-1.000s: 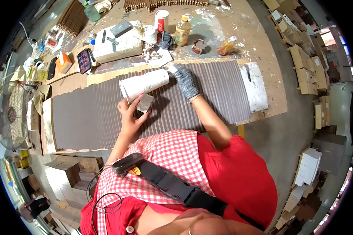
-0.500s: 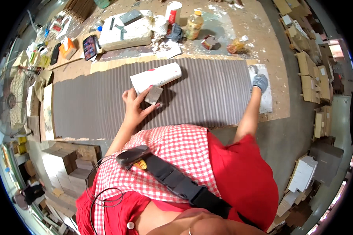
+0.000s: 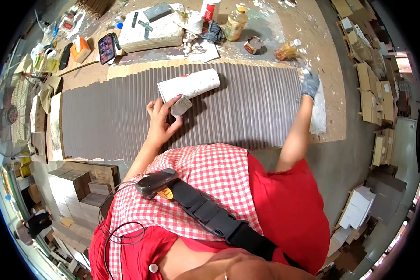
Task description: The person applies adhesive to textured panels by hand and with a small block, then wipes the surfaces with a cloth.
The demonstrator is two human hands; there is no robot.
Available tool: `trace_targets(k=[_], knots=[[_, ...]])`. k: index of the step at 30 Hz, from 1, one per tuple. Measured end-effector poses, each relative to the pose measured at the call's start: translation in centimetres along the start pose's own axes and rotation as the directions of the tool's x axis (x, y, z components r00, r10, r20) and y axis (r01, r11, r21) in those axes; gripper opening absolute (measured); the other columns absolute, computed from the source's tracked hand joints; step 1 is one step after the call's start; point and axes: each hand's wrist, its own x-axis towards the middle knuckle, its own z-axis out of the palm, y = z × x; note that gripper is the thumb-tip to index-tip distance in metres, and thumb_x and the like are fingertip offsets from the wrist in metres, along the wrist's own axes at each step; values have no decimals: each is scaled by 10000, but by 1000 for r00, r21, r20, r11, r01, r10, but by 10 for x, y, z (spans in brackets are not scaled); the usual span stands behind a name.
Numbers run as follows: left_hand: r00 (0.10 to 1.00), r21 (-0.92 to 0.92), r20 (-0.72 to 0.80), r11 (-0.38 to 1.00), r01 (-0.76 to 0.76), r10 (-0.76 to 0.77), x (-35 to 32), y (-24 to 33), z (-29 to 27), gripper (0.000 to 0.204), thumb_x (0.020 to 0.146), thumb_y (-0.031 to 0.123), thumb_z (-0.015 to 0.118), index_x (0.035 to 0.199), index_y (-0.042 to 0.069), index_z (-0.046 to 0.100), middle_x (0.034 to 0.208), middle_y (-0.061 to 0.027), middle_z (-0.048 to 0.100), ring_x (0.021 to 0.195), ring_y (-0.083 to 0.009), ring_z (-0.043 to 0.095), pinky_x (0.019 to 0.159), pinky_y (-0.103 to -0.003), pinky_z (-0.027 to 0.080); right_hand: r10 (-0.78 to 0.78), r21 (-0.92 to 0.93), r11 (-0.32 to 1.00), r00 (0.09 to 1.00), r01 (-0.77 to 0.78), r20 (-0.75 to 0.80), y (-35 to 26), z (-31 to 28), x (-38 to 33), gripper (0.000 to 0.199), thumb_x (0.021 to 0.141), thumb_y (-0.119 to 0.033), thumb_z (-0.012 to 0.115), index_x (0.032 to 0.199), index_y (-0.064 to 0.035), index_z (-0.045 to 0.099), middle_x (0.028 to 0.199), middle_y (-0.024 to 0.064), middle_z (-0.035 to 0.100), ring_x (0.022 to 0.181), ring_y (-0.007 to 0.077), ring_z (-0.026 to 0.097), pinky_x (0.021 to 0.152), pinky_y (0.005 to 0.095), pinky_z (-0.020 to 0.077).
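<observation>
My left hand (image 3: 161, 123) is bare and pinches a small grey block (image 3: 180, 107) between thumb and fingers, over a long dark strip panel (image 3: 247, 107) of narrow parallel ridges. Touching or just behind the block lies a white cylindrical can (image 3: 191, 86) on its side. At the panel's right end is my right hand (image 3: 310, 84) in a grey-blue knit glove, over a white, paint-smeared board (image 3: 318, 114). The glove's fingers are blurred at the tips, so what they hold, if anything, cannot be made out.
Along the far side stand a white slab (image 3: 149, 35), a red-and-white can (image 3: 211, 10), a yellow-capped bottle (image 3: 235, 23), a small jar (image 3: 253, 45) and a tipped bottle (image 3: 288, 50). A phone (image 3: 106, 48) lies at left. A fan (image 3: 11, 116) stands left; cartons (image 3: 371, 98) line the right.
My gloved right hand has moved away from me, up along the white board. My left hand keeps the grey block, which has turned slightly. The whole view has shifted a little.
</observation>
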Motion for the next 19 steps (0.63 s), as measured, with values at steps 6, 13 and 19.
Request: trace_targets(k=[6,13,19], knots=[[1000,26,13,1000,12,-12,-2,-1,-1,602,742,184,734,1323,146,582,1082,-133,491,1090,-329,411,1052,-456,255,66,468,847,924,-251,376,-84,78,19,245,975,-184,537,1063,-40,716,792,14,658,688,148,586,623,294,484],[1000,-9,32,1000,0,0,6,1,1,602,739,184,739,1318,131,581,1065,-128,517,1072,-327,453,1050,-463,266,-32,-160,980,890,117,456,-112,125,47,404,916,-397,556,999,-41,727,1050,251,680,993,423,650,883,467,503],[998,19,61,1000,-15,14,3,1,-4,640,743,222,763,1349,142,573,1086,-125,523,1090,-333,451,1051,-453,281,137,-452,885,861,116,489,-165,152,49,459,907,-448,566,1055,-46,732,1116,254,675,1127,383,638,990,492,484]])
